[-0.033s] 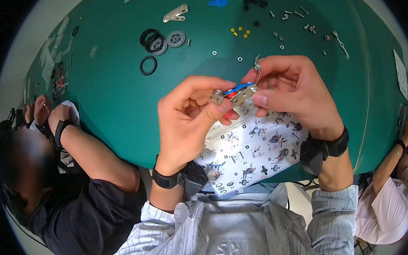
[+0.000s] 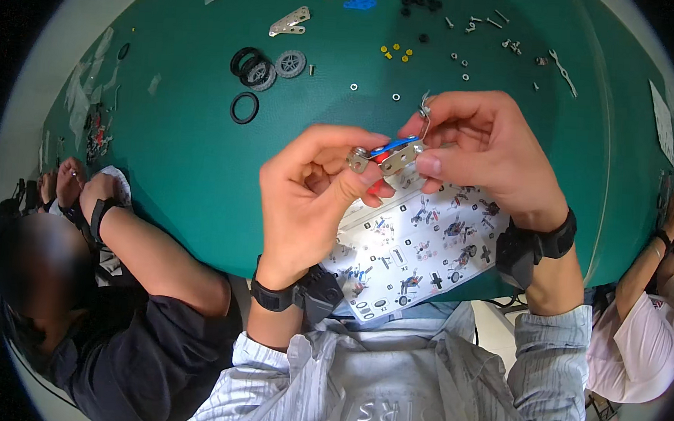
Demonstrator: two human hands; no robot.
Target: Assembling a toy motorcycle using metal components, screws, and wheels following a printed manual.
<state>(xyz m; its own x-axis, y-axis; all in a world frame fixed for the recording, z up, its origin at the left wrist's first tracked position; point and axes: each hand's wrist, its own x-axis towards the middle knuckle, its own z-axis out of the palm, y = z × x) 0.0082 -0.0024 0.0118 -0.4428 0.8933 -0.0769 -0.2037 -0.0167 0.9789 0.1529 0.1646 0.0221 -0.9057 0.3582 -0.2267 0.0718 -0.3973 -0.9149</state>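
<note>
Between my two hands is a small partly built model (image 2: 396,155) made of perforated silver metal strips, a blue plate and red parts, joined by screws. My left hand (image 2: 308,178) pinches its left end between thumb and fingers, beside a rounded metal bracket. On the other end, the thumb and fingers of my right hand (image 2: 487,150) are closed round the model, near a thin bent metal piece (image 2: 426,112) that sticks up. The fingers hide part of the build. Below it, a printed instruction sheet (image 2: 427,254) with coloured assembly drawings lies at the table's near edge.
On the green table (image 2: 186,147) lie grey wheels (image 2: 290,64), black tyres (image 2: 244,108), metal strips (image 2: 290,22), a blue plate (image 2: 361,0), yellow pieces (image 2: 397,54), loose screws (image 2: 510,47) and a small wrench (image 2: 563,74). Other people sit at left and right.
</note>
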